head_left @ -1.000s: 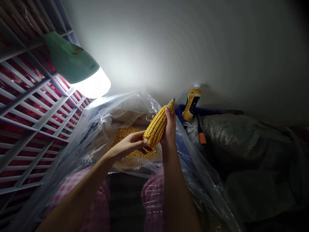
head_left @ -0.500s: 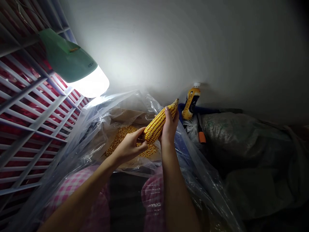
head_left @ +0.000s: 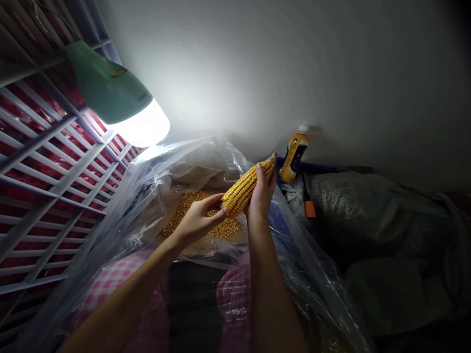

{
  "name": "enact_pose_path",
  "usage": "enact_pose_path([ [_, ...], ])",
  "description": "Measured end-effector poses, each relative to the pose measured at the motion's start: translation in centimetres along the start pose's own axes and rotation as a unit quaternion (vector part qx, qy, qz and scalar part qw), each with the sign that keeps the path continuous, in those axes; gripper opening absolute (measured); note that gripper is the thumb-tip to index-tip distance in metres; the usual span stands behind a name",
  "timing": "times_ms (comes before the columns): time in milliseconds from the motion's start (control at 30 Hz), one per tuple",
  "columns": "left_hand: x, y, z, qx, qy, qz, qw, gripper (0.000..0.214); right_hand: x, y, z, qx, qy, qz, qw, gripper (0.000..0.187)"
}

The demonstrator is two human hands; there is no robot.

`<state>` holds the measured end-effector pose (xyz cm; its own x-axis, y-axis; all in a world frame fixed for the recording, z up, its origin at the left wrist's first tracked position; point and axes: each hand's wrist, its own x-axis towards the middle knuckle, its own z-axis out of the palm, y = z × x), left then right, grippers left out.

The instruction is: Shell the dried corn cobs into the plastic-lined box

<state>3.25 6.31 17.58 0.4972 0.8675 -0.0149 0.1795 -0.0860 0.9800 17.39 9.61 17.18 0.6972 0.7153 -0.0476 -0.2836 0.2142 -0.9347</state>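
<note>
A yellow corn cob (head_left: 246, 189) is held tilted, tip up to the right, over a clear plastic bag (head_left: 147, 196). My right hand (head_left: 262, 193) is wrapped round the cob's upper half from behind. My left hand (head_left: 200, 220) pinches the cob's lower, thick end with thumb and fingers. Below the cob, a pile of loose corn kernels (head_left: 200, 223) lies inside the bag.
A lit lamp with a green top (head_left: 125, 110) hangs on a white grid rack (head_left: 44, 186) at the left. A yellow bottle (head_left: 294, 153) stands against the wall. Dark sacks (head_left: 368, 215) fill the right. My pink checked trousers (head_left: 121, 289) show below.
The cob has tilted flatter and shifted slightly right. My left hand's fingers have closed in on its lower end.
</note>
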Motion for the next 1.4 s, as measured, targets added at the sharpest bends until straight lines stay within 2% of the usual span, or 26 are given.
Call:
enact_pose_path([
  [100, 0.0, -0.2, 0.4, 0.053, 0.009, -0.002, 0.999, 0.038, -0.2, 0.0, 0.1, -0.020, -0.005, -0.027, 0.999, 0.058],
  [167, 0.1, -0.4, 0.6, 0.099, 0.039, -0.010, 0.994, 0.038, -0.3, 0.0, 0.2, -0.026, -0.004, -0.035, 0.999, 0.059],
  [233, 0.2, -0.6, 0.6, 0.102, 0.073, -0.015, 0.992, 0.042, -0.2, 0.0, 0.2, -0.027, 0.003, -0.025, 0.999, 0.060],
  [300, 0.3, -0.7, 0.4, 0.033, 0.069, -0.027, 0.997, 0.046, 0.0, 0.1, 0.2, -0.036, 0.010, -0.017, 0.999, 0.061],
  [400, 0.4, -0.5, -0.1, -0.087, 0.008, -0.060, 0.994, 0.041, 0.2, 0.1, 0.1, -0.057, 0.012, -0.041, 0.997, 0.062],
  [500, 0.5, -0.2, -0.2, -0.110, -0.007, -0.076, 0.991, 0.040, 0.1, 0.1, 0.1, -0.063, 0.012, -0.048, 0.997, 0.062],
  [667, 0.5, -0.5, 0.4, -0.134, 0.029, -0.084, 0.987, 0.040, -0.2, -0.1, 0.3, -0.043, 0.002, -0.043, 0.998, 0.061],
  [900, 0.5, -0.6, 0.9, -0.248, 0.034, -0.134, 0.959, 0.042, -0.4, -0.8, 0.5, -0.039, 0.019, -0.041, 0.998, 0.057],
  [1033, 0.4, -0.5, 1.3, -0.291, 0.055, -0.153, 0.943, 0.036, -0.5, -0.5, 0.6, -0.059, 0.006, -0.065, 0.996, 0.057],
  [1100, 0.4, -0.6, 1.4, -0.301, 0.072, -0.160, 0.937, 0.034, -0.5, -0.3, 0.6, -0.057, 0.004, -0.056, 0.997, 0.059],
  [1267, 0.5, -0.7, 1.2, -0.359, 0.046, -0.165, 0.918, 0.028, -0.2, -0.1, 0.5, -0.053, 0.010, -0.043, 0.998, 0.062],
  [1400, 0.6, -0.8, 1.2, -0.340, 0.058, -0.167, 0.924, 0.028, -0.5, -0.2, 0.6, -0.062, 0.005, -0.045, 0.997, 0.061],
])
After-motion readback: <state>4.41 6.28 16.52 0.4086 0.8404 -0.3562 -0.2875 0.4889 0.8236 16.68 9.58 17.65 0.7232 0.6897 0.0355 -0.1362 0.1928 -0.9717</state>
